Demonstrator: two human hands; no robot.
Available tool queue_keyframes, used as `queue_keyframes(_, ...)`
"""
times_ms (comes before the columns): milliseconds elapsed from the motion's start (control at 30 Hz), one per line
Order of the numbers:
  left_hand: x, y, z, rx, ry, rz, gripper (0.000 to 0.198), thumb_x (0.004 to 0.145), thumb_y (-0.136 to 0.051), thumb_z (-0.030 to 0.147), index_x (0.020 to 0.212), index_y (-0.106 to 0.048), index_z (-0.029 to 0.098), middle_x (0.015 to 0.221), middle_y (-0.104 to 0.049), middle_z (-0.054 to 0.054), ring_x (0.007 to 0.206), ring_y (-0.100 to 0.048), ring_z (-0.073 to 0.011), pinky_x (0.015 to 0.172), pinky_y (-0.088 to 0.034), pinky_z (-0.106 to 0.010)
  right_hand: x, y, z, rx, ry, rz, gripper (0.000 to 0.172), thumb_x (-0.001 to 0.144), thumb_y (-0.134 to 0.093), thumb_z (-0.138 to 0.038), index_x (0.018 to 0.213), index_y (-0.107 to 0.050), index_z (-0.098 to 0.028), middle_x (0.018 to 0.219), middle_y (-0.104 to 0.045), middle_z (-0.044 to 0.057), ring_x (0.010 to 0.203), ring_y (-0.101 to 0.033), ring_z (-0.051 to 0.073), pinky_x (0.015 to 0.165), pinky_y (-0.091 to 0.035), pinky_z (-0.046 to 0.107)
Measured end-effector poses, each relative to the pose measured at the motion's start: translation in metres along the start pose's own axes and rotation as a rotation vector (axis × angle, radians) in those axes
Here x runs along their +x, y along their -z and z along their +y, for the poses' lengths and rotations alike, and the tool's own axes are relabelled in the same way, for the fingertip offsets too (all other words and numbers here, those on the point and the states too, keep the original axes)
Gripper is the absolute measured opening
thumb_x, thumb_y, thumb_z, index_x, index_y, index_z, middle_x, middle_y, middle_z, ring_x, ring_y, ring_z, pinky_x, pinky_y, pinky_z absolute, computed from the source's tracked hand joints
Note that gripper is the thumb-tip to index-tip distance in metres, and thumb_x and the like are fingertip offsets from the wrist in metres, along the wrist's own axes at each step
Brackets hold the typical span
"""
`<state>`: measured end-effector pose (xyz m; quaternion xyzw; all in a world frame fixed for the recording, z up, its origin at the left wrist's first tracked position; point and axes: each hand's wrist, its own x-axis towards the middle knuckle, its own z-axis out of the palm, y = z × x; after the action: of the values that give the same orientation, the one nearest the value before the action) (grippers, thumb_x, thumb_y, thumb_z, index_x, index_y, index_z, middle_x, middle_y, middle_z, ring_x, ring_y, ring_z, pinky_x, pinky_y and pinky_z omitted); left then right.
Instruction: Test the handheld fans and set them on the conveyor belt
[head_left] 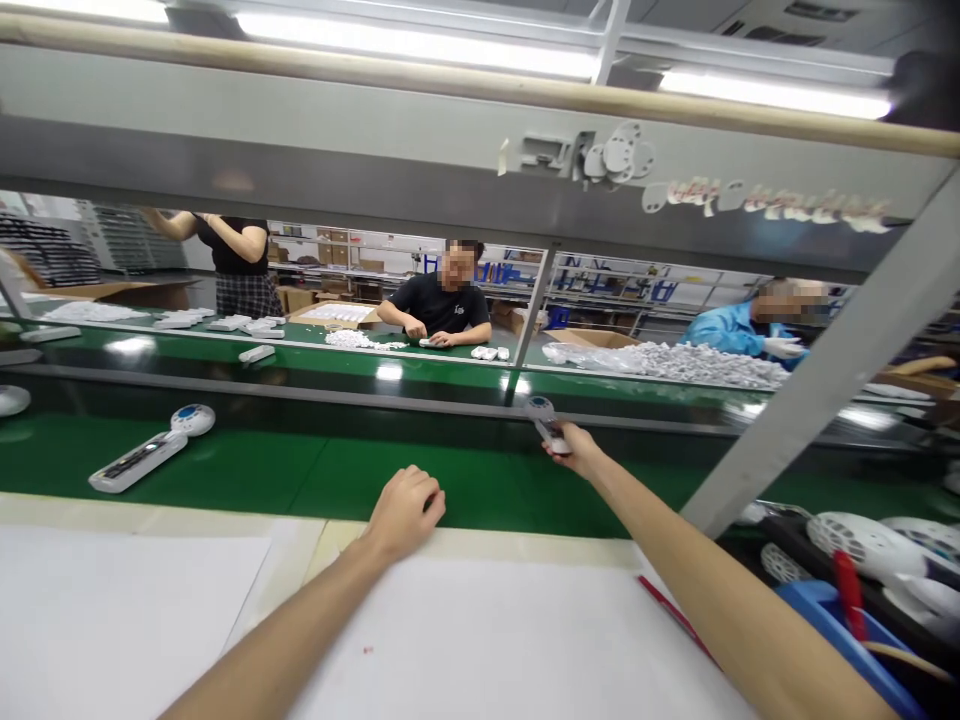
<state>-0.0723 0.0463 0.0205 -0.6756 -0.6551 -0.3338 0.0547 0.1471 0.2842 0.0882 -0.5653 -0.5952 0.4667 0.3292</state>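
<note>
My right hand [574, 450] reaches out over the green conveyor belt [300, 475] and is closed on a small white and grey device [544, 420], held just above the belt. My left hand [405, 510] rests at the near edge of the belt with its fingers curled under; nothing shows in it. Further left on the belt lies a similar white device [146, 452] with a round blue-marked head.
White sheets [487, 640] cover my bench. A blue bin [847, 620] and white fan-like parts [870, 540] sit at right. A grey diagonal strut [825, 390] crosses at right. Across the belts, people work beside heaps of white parts [675, 362].
</note>
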Motion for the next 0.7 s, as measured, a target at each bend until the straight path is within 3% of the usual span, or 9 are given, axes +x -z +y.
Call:
queue_keyframes(133, 0.000, 0.001, 0.000, -0.014, 0.006, -0.026, 0.028, 0.095, -0.042, 0.025, 0.070, -0.051, 0.020, 0.075, -0.060, -0.004, 0.079, -0.052, -0.0201, 0.076, -0.042, -0.037, -0.054, -0.017, -0.037, 0.394, 0.099, -0.044, 0.016, 0.090, -0.049, -0.022, 0.081, -0.057, -0.013, 0.064, -0.064, 0.006, 0.045, -0.054, 0.011, 0.040, -0.043, 0.022)
queue_keyframes(267, -0.001, 0.002, -0.001, -0.028, 0.014, -0.056, 0.029, 0.096, -0.041, 0.028, 0.070, -0.051, 0.020, 0.075, -0.059, -0.004, 0.079, -0.052, -0.0203, 0.076, -0.041, -0.037, -0.122, -0.021, -0.068, 0.635, 0.252, -0.090, 0.009, 0.083, -0.051, -0.020, 0.088, -0.056, -0.016, 0.083, -0.074, 0.008, 0.063, -0.069, 0.015, 0.061, -0.061, 0.027)
queue_keyframes(400, -0.001, 0.002, -0.002, -0.038, 0.013, -0.089, 0.030, 0.097, -0.040, 0.030, 0.072, -0.052, 0.020, 0.076, -0.059, -0.004, 0.080, -0.052, -0.0207, 0.077, -0.041, -0.038, -0.175, -0.020, -0.080, 0.787, 0.371, -0.280, 0.030, 0.073, -0.060, -0.013, 0.101, -0.051, -0.020, 0.088, -0.074, 0.003, 0.078, -0.076, 0.023, 0.075, -0.064, 0.041)
queue_keyframes(533, -0.001, 0.001, -0.001, -0.048, 0.017, -0.118, 0.030, 0.097, -0.040, 0.030, 0.072, -0.053, 0.020, 0.077, -0.059, -0.004, 0.080, -0.051, -0.0213, 0.076, -0.040, -0.038, -0.197, -0.017, -0.077, 0.695, 0.379, -0.499, 0.045, 0.072, -0.065, -0.015, 0.113, -0.048, -0.024, 0.088, -0.072, -0.001, 0.084, -0.075, 0.024, 0.072, -0.063, 0.040)
queue_keyframes(700, 0.002, 0.012, 0.004, -0.080, 0.041, -0.119, 0.031, 0.096, -0.040, 0.031, 0.070, -0.054, 0.020, 0.077, -0.060, -0.005, 0.081, -0.051, -0.0215, 0.076, -0.040, -0.038, -0.202, -0.012, -0.077, 0.626, 0.410, -0.604, 0.045, 0.073, -0.067, -0.015, 0.113, -0.047, -0.025, 0.105, -0.069, 0.002, 0.085, -0.073, 0.022, 0.066, -0.062, 0.035)
